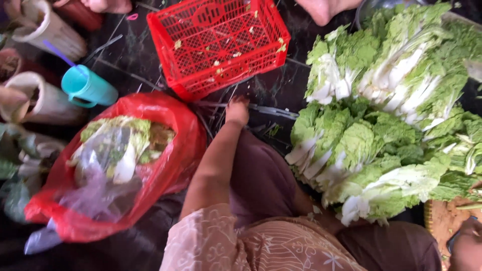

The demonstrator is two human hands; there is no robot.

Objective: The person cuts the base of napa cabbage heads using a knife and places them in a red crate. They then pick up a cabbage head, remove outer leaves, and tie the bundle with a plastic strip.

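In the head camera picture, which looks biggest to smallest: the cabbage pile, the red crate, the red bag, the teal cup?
1. cabbage pile
2. red bag and red crate: look alike, unsure
3. teal cup

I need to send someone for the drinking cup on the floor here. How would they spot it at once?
Start at the red plastic crate at the top middle and look to its left. Above the red bag of leaf scraps lies the cup, tipped on its side. It alone is teal, with a handle and a purple straw; the pots beside it are pale.
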